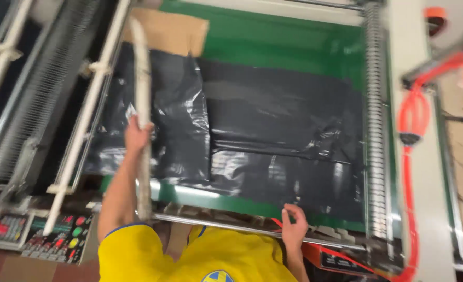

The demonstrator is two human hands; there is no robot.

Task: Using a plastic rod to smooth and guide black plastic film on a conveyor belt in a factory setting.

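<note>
A green belt (273,39) is seen from above, running under stacked black bags (273,130) that lie flat across most of its width. The bags are laid in 2 overlapping groups, a glossier one on the left and a wider one on the right, probably so that they stay flat and can be gathered from the near edge. A piece of brown cardboard (169,32) lies at the far end, partly tucked under the left group.

The left hand (136,137) is raised over the left group of bags and is closed around a long pale rod (142,94), which runs from the far edge of the belt down to the near rail (231,225). The grip sits about midway along the rod (the fingers wrap it fully, so no gap is visible), and the rod is held nearly along the belt's length, judged to press or steady the bags beneath it.

The right hand (294,225) rests at the near edge of the right group of bags, by the metal rail. Its fingers are curled and narrow, touching the bag edge; whether a layer is actually pinched cannot be told because of blur.

A coiled spring roller (375,104) stands along the right side of the belt, with orange hoses (412,120) just beyond it. A control panel (48,237) with coloured buttons is set at the lower left. A yellow shirt (200,258) fills the bottom of the view.
</note>
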